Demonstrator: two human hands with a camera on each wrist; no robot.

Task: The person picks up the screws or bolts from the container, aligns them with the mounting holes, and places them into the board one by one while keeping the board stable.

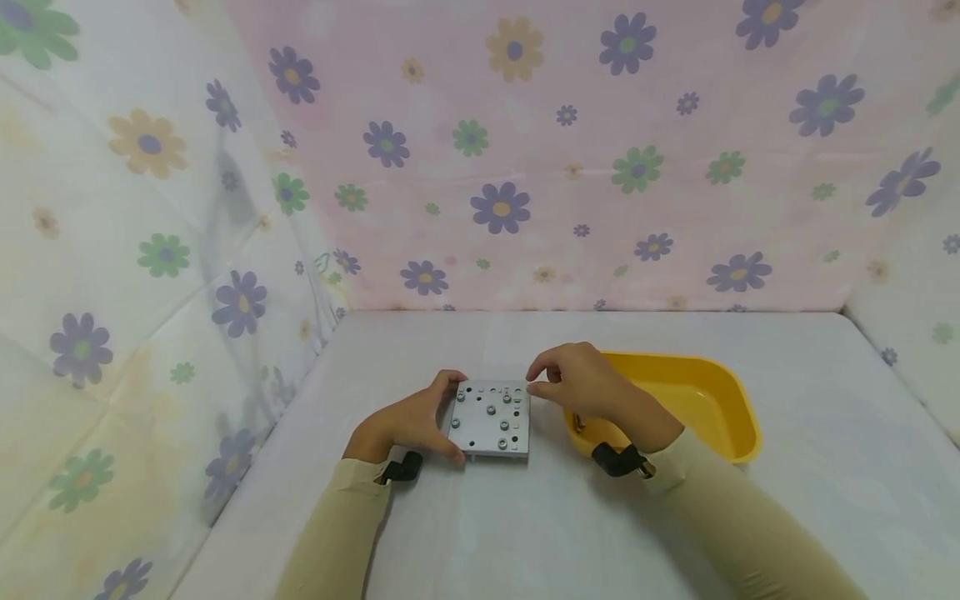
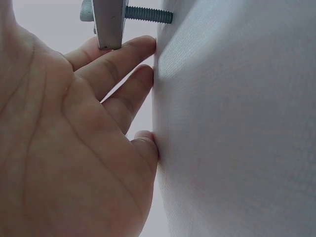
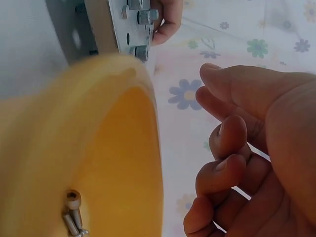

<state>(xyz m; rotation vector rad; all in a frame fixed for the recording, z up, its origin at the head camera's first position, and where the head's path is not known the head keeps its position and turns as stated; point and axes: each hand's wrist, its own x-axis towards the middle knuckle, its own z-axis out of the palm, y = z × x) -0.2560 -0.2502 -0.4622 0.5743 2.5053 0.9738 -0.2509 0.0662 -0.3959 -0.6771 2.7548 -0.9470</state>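
Observation:
A square silver metal plate (image 1: 480,421) with holes and several socket-head screws (image 1: 491,410) lies level in front of me. My left hand (image 1: 416,421) holds it by its left side, thumb at the near corner and a finger at the far corner. In the left wrist view, a threaded screw shank (image 2: 148,14) sticks out below the plate's edge (image 2: 109,29), and fingertips touch the white surface. My right hand (image 1: 581,379) hovers by the far right corner of the plate, fingers loosely bent. Nothing shows between its thumb and forefinger in the right wrist view.
A yellow tray (image 1: 738,400) stands right of the plate, partly under my right forearm. Loose socket-head screws (image 3: 74,200) lie inside it. Flower-patterned cloth walls (image 1: 495,125) enclose the white table (image 1: 480,525) at the back and sides.

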